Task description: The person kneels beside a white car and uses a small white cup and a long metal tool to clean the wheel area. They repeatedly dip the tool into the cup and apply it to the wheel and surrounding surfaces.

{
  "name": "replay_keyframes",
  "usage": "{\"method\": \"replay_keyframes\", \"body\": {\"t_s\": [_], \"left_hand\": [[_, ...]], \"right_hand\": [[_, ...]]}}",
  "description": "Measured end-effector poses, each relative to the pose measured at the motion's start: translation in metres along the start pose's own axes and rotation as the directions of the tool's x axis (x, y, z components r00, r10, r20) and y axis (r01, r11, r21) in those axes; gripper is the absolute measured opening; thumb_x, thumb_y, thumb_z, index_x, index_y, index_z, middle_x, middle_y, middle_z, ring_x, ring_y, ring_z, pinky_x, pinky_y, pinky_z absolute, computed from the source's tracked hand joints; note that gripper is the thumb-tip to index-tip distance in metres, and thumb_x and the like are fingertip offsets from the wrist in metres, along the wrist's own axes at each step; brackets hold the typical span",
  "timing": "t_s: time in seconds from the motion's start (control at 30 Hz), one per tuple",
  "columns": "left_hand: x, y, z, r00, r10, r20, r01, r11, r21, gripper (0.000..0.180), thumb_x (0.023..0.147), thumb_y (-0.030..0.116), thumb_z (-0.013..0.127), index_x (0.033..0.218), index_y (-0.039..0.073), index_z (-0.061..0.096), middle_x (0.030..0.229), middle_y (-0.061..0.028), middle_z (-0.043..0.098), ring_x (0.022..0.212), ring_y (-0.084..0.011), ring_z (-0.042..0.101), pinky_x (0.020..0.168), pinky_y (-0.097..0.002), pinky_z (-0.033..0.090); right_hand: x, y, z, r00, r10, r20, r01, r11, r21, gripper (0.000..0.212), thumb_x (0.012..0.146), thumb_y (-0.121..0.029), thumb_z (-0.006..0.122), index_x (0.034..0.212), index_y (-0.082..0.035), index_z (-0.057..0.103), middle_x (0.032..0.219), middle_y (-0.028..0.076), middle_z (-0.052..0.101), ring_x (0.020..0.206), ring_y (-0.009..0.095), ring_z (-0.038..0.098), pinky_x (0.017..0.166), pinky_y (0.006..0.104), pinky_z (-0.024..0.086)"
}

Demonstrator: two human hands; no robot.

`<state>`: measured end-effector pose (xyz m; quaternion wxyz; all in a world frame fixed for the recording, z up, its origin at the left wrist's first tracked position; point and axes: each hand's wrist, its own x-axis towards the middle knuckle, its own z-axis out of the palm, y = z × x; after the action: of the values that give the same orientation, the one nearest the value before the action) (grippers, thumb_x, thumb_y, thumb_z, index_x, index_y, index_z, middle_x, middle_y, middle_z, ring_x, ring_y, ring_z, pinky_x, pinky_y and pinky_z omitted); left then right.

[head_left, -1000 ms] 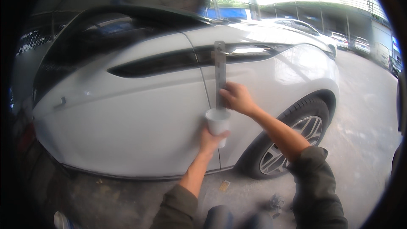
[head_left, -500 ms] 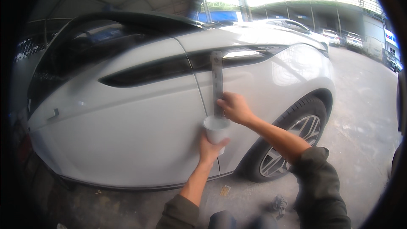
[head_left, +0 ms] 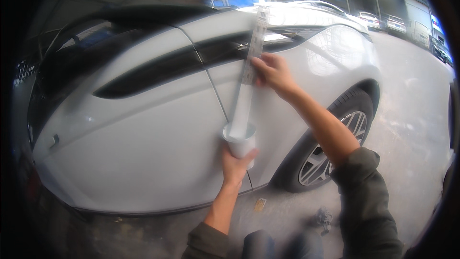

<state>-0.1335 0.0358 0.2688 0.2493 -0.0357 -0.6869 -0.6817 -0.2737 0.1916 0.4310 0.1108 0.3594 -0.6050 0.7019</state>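
Note:
My left hand (head_left: 234, 167) is wrapped round a white paint cup (head_left: 241, 150), which it holds upright in front of the car's white side. With the fingers of my right hand (head_left: 274, 73) I grip a long flat mixing ruler (head_left: 257, 36) by its middle. The ruler's upper part is grey with markings, and its lower part is coated white, like wet paint. It leans a little to the right, its lower end just inside the cup's mouth. What the cup holds is hard to make out.
The white car (head_left: 158, 148) fills the space beyond my hands, with its wheel (head_left: 333, 156) to the right. On the ground lie a small yellowish card (head_left: 259, 205) and a blurred dark object (head_left: 323, 218). Other parked cars (head_left: 369, 20) stand far back right.
My right hand has risen, drawing the ruler up so its white-coated lower part now shows above the cup. The ruler has tilted from upright to the right. The view has shifted slightly.

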Motion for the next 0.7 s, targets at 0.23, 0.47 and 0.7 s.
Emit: {"method": "replay_keyframes", "body": {"t_s": [0.23,0.47,0.7], "left_hand": [[-0.001,0.003,-0.002,0.997,-0.060,0.045,0.062,0.997,-0.042,0.079,0.072,0.013,0.087,0.137,0.003,0.042,0.126,-0.0106,0.056,0.114,-0.0212,0.056,0.097,-0.0370,0.048],[0.000,-0.002,-0.002,1.000,0.013,0.006,-0.013,0.998,-0.068,0.073,0.072,0.011,0.086,0.133,0.003,0.048,0.120,-0.0088,0.061,0.106,-0.0186,0.061,0.089,-0.0341,0.051],[-0.003,-0.001,-0.002,0.997,-0.030,0.067,0.037,0.994,-0.101,0.076,0.077,0.013,0.084,0.140,0.004,0.041,0.127,-0.0087,0.053,0.116,-0.0185,0.053,0.100,-0.0360,0.044]], "right_hand": [[-0.004,-0.006,0.002,0.997,-0.052,-0.057,0.052,0.999,0.009,0.027,0.102,-0.020,0.057,0.090,0.002,0.064,0.071,0.006,0.067,0.053,0.010,0.063,0.050,0.0249,0.051],[-0.005,-0.003,0.003,0.992,-0.110,-0.064,0.107,0.993,-0.047,0.028,0.101,-0.022,0.058,0.088,0.002,0.065,0.071,0.006,0.068,0.054,0.009,0.064,0.053,0.0248,0.051],[-0.002,0.010,-0.001,0.975,-0.207,-0.085,0.192,0.968,-0.162,0.030,0.100,-0.027,0.061,0.095,0.001,0.067,0.074,0.006,0.067,0.057,0.009,0.064,0.057,0.0229,0.053]]}}
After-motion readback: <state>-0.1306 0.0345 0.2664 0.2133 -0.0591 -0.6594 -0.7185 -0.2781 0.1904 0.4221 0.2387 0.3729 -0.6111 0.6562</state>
